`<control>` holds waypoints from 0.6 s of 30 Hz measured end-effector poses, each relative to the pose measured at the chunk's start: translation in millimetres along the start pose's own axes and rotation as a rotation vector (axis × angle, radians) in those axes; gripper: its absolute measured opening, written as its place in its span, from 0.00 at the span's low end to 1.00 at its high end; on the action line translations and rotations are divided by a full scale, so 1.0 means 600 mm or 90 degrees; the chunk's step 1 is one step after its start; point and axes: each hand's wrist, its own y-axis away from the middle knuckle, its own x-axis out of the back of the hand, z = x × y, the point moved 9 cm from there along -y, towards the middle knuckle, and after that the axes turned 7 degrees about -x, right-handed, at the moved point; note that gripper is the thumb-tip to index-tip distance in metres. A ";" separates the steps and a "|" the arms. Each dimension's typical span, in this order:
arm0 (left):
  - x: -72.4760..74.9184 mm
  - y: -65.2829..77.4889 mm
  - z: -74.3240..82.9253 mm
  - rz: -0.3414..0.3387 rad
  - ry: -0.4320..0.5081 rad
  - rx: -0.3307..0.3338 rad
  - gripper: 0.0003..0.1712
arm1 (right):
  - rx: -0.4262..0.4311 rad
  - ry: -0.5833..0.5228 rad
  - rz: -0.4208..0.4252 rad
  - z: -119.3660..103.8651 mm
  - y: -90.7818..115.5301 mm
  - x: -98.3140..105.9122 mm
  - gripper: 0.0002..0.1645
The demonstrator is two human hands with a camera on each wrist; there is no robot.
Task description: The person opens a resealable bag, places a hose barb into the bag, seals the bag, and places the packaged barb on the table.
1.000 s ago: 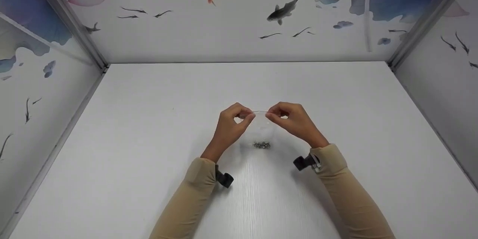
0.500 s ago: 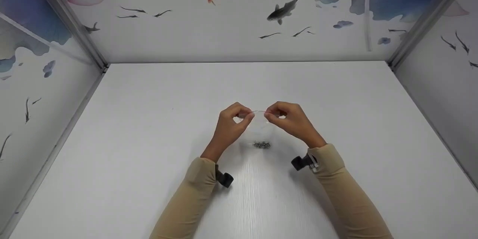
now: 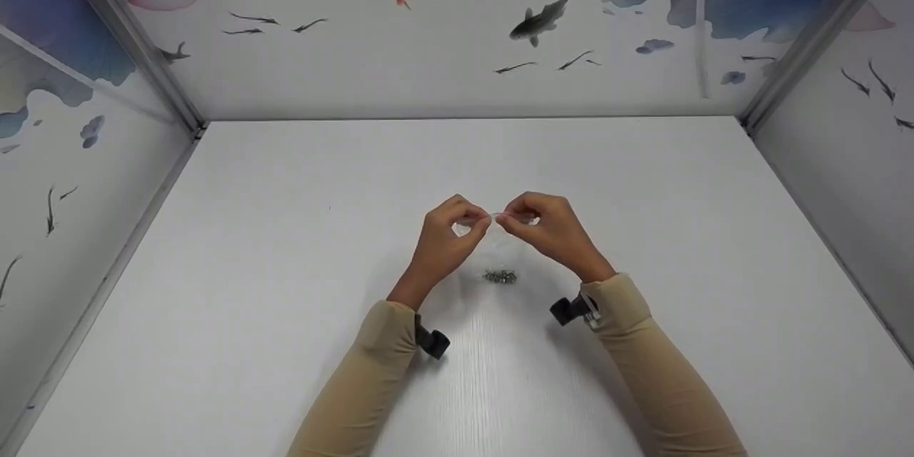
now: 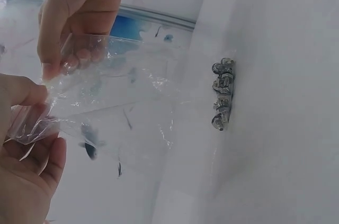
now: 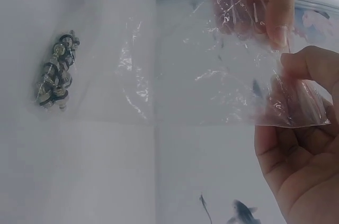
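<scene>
A clear plastic bag (image 3: 498, 246) hangs by its top edge between the two hands, its bottom end toward the person. Small shiny metal pieces (image 3: 500, 276), like screws with dark washers, lie bunched along the bottom of it. My left hand (image 3: 446, 239) pinches the top edge between thumb and forefinger. Close beside it, my right hand (image 3: 553, 228) pinches the same edge, fingertips almost meeting the left ones. In the right wrist view the bag (image 5: 175, 75) shows creased film, bunched near the right hand (image 5: 302, 171). The left wrist view shows the metal pieces (image 4: 223, 94) in a row.
Hands and bag are over a white table (image 3: 250, 264). White panels printed with fish (image 3: 546, 18) and petals stand at the back and both sides, joined by grey metal posts (image 3: 153, 57). Each cuffed sleeve carries a small black camera (image 3: 433, 343) on its inner side.
The right hand has moved left along the top edge, and the left hand has shifted slightly right. The gap between the fingertips has narrowed. The metal pieces have stayed in place.
</scene>
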 end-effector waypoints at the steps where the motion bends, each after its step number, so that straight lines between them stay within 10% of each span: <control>1: 0.000 0.000 0.000 -0.002 -0.001 -0.001 0.05 | 0.002 0.006 0.003 -0.001 0.000 0.000 0.09; 18: 0.017 -0.002 -0.009 -0.012 -0.025 0.040 0.06 | 0.039 0.066 0.001 0.000 -0.003 0.014 0.11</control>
